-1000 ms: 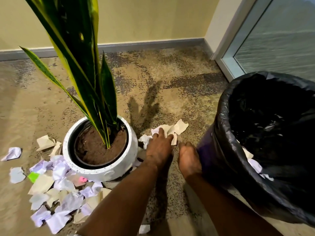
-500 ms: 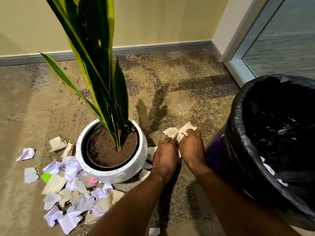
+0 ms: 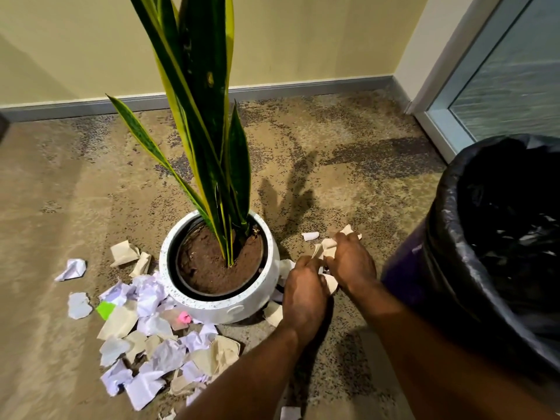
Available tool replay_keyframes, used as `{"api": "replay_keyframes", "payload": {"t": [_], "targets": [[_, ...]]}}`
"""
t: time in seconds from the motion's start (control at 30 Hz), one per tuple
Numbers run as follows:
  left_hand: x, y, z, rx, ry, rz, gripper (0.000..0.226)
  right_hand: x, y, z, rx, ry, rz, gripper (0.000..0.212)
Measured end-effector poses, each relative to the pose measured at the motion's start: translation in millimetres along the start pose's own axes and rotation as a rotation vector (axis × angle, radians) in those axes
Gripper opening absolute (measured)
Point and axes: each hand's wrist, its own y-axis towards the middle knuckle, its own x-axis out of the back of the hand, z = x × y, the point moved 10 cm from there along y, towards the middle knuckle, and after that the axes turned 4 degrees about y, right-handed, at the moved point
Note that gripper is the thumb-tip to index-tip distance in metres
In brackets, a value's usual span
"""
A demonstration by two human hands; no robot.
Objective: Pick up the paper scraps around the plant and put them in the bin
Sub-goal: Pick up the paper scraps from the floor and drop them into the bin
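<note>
We see both hands low over the carpet (image 3: 333,153), close together in the gap between the pot (image 3: 224,310) and the bin (image 3: 448,253). The right hand (image 3: 353,263) has its fingers curled round a bunch of beige scraps (image 3: 326,245), which stick out past its knuckles. The left hand (image 3: 304,294), back towards us, curls its fingers down onto the near edge of the same bunch, so the two hands hold the paper between them. Another beige piece (image 3: 274,313) lies under the left wrist, against the pot.

Just beyond the hands we find a small white scrap (image 3: 311,236) lying alone on the carpet. The pot is white and speckled, filled with brown soil, and a plant (image 3: 209,131) with tall green leaves edged in yellow stands in it.

Most of the paper lies on the far side of the pot from the hands. It is a thick heap of scraps (image 3: 151,347), white, lilac and beige, with one green bit (image 3: 106,310) and one pink bit (image 3: 184,317) among them. A few strays lie further left, and one more (image 3: 290,413) lies near the bottom edge of the view.

The bin stands to the right of the hands, lined with a black bag. We cannot tell what lies inside it. Behind are a yellow wall (image 3: 303,40) and a glass door (image 3: 509,86).
</note>
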Motion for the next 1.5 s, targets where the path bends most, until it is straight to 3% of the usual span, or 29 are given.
{"api": "replay_keyframes", "payload": {"t": [0.17, 0.33, 0.53, 0.73, 1.27, 1.5], "targets": [[1, -3, -5, -0.004, 0.005, 0.017, 0.042, 6, -6, -2, 0.010, -0.018, -0.051, 0.047], [5, -8, -7, -0.002, -0.007, 0.011, 0.042, 11, -12, -6, -0.056, 0.225, -0.066, 0.050], [20, -13, -20, -0.011, -0.016, 0.013, 0.040, 35, -29, 4, -0.154, 0.325, -0.141, 0.051], [50, -11, -33, 0.079, -0.084, -0.052, 0.032, 64, -51, 15, -0.297, 0.600, -0.206, 0.017], [174, -38, -113, -0.006, -0.211, -0.227, 0.033, 230, -118, 95, -0.009, 0.654, -0.365, 0.016], [199, -64, -207, -0.148, -0.211, -0.296, 0.033, 342, -148, 60, 0.050, 0.618, -0.532, 0.014]]}}
